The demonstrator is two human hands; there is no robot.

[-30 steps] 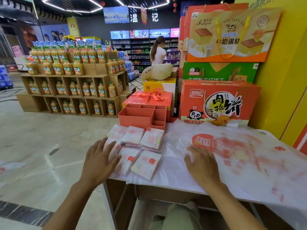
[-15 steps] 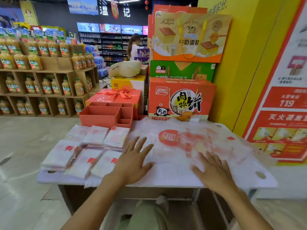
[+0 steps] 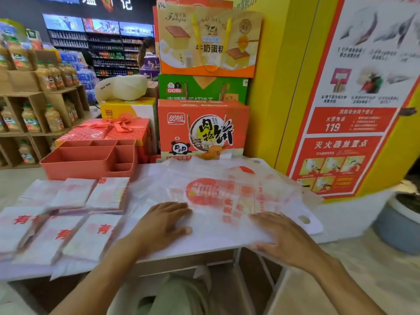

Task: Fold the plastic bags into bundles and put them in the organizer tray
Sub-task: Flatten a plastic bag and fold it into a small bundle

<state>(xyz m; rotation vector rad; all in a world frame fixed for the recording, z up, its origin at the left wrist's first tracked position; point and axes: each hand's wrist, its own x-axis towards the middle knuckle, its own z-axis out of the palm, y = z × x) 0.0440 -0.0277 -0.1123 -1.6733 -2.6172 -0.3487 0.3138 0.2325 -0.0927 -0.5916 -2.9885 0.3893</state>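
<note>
- Both hands lie palm down on the bag (image 3: 216,194) and grip nothing; the left hand (image 3: 163,226) rests on its near left part, fingers loosely bent and close together, thumb out to the right; the right hand (image 3: 284,239) rests on its near right edge, fingers straight and a little spread, pointing left
- whether the right thumb is tucked under the bag's edge cannot be told
- the bag is white with red print, spread flat on the table (image 3: 193,248); its round red logo sits just beyond the left fingertips, between the two hands; a handle hole shows at its right end, past the right hand; it looks layered, but blur hides how many sheets there are
- six folded bundles (image 3: 93,235) lie left of the bag in two rows of three; the nearest one is just beside the left wrist
- the tray (image 3: 77,171), orange-red with several compartments, stands to the back left of the bag, behind the bundles; well apart from both hands
- a red box (image 3: 202,130) with a panda stands right behind the bag; a gift box (image 3: 109,130) with a ribbon is to the bag's back left, beyond the tray
- a red poster (image 3: 347,123) hangs to the back right of the bag
</note>
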